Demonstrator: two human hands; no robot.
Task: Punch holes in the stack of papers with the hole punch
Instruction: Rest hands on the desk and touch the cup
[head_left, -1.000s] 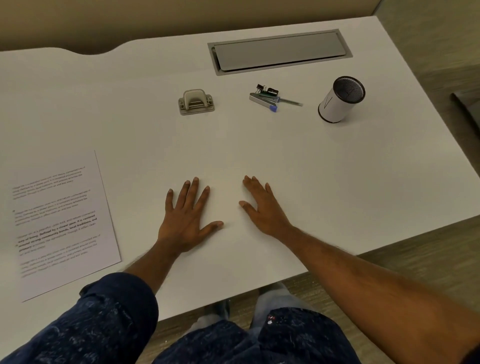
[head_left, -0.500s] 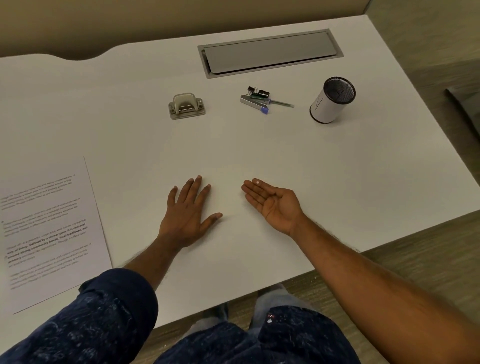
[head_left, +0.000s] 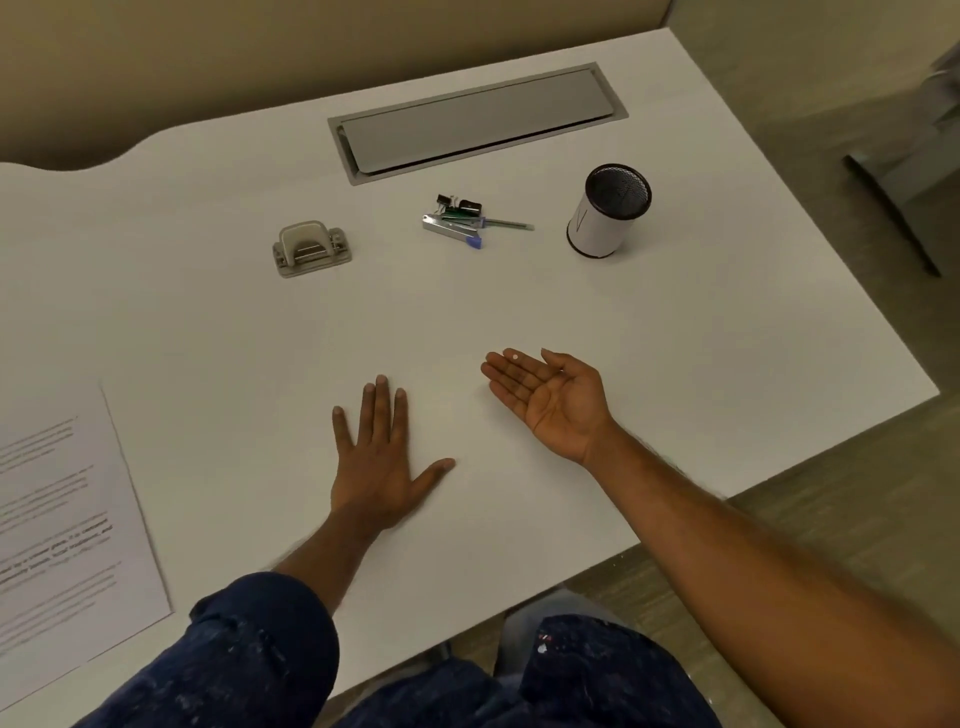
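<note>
The left hand (head_left: 382, 457) lies flat on the white desk (head_left: 675, 332), palm down, fingers spread and holding nothing. The right hand (head_left: 550, 397) rests beside it, turned palm up with the fingers loosely extended; it grips nothing, though a small pale dot sits on one fingertip, too small to identify.

Taking the left hand as the landmark: the stack of papers (head_left: 62, 530) lies to its left, near the front edge of the desk and partly cut off by the frame. Its long axis runs roughly front to back, tilted slightly, with the printed lines running across. The hole punch (head_left: 310, 249) sits well beyond the left hand, straight ahead and a little left of its fingertips, its long side lying across the desk.

Both task things are on the left hand's side, so that hand is judged the nearer one for either reach; the right hand would have to cross over. Papers and punch are well apart, so one must be brought to the other before any punching.
</note>
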